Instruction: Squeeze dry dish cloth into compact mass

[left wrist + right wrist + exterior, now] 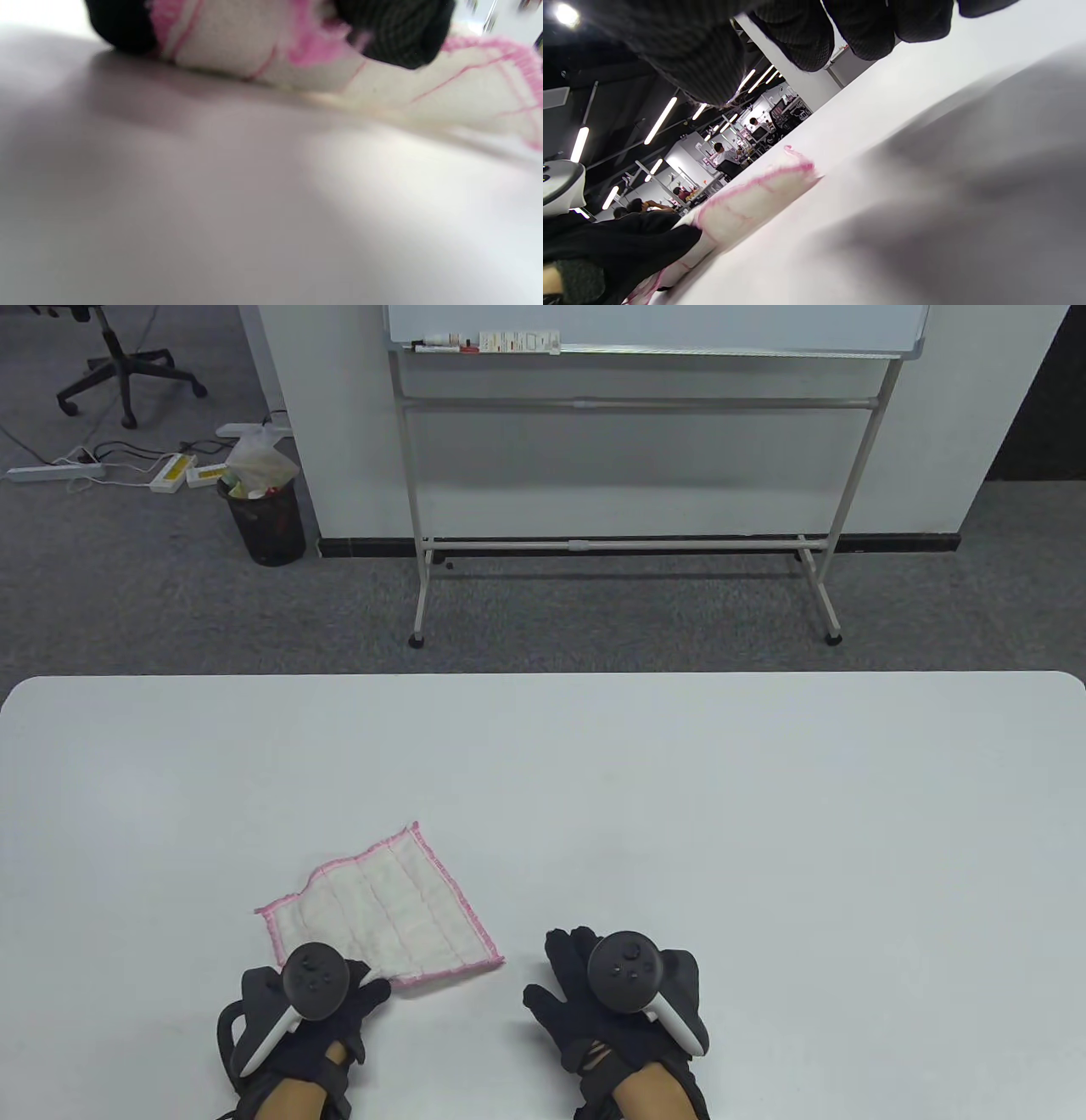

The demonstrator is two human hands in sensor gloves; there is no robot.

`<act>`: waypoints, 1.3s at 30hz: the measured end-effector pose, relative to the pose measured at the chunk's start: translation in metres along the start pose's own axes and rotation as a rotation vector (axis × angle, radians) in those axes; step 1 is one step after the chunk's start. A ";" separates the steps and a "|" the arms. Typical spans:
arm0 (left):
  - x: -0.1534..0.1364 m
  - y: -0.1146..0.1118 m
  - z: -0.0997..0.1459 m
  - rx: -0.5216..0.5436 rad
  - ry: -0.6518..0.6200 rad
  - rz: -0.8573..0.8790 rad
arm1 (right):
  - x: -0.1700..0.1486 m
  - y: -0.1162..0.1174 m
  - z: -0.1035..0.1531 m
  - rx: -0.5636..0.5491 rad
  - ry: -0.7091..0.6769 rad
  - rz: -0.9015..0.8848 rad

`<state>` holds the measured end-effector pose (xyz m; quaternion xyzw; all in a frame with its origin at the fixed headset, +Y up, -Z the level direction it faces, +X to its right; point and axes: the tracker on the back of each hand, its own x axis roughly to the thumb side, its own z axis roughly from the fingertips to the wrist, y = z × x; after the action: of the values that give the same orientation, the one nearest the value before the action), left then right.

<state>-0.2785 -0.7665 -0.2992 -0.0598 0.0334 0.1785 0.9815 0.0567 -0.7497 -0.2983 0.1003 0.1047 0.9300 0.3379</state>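
White table (679,780): left hand (305,1001) touches flat dish cloth (382,912).

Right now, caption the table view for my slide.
Left gloved hand touches the pink-edged white dish cloth; right gloved hand rests apart.

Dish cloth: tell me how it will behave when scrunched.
The dish cloth is probably floppy: its edges ripple and it lies nearly flat. It likely bunches easily where the left hand touches its near edge. Probably light, and may slide on the smooth table.

Dish cloth (382,912): soft quilted fabric, white, pink stitched edging; table (679,814) beneath it: smooth matt white; gloves: black knit fabric.
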 end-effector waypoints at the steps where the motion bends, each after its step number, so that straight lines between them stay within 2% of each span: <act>1: -0.001 0.001 -0.001 0.001 0.002 0.111 | 0.001 0.000 0.000 0.001 -0.012 -0.021; 3: -0.001 0.003 0.000 -0.043 0.013 0.364 | 0.002 0.000 0.002 0.006 -0.024 -0.073; 5: 0.000 0.002 0.000 -0.053 0.007 0.488 | 0.000 0.000 0.002 -0.005 -0.026 -0.139; 6: 0.001 0.002 0.000 -0.069 0.005 0.517 | -0.003 0.000 0.001 0.003 -0.013 -0.200; 8: 0.008 0.003 0.001 -0.078 -0.031 0.572 | -0.013 0.007 0.000 0.037 0.045 -0.470; 10: 0.015 0.005 0.002 -0.071 -0.071 0.618 | -0.021 0.013 -0.001 0.085 0.094 -0.620; 18: 0.044 0.013 0.008 -0.130 -0.264 0.956 | -0.031 0.025 -0.004 0.206 0.098 -0.887; 24: 0.075 0.009 0.020 -0.309 -0.481 1.115 | -0.017 0.045 -0.005 0.346 0.011 -1.179; 29: 0.092 0.003 0.027 -0.432 -0.598 1.250 | 0.001 0.048 -0.003 0.427 -0.085 -1.264; 31: 0.095 0.000 0.028 -0.476 -0.602 1.267 | 0.006 0.046 -0.003 0.416 -0.149 -1.316; 33: 0.096 -0.002 0.030 -0.512 -0.592 1.253 | 0.009 0.037 -0.004 0.353 -0.217 -1.327; 35: 0.097 0.000 0.032 -0.473 -0.579 1.212 | 0.007 0.029 -0.005 0.286 -0.217 -1.301; 39: 0.097 0.015 0.041 -0.255 -0.460 0.890 | -0.009 0.014 -0.004 0.069 -0.125 -1.258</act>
<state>-0.1911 -0.7139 -0.2682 -0.1182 -0.1831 0.5902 0.7773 0.0538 -0.7667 -0.2997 0.0842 0.1535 0.5418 0.8221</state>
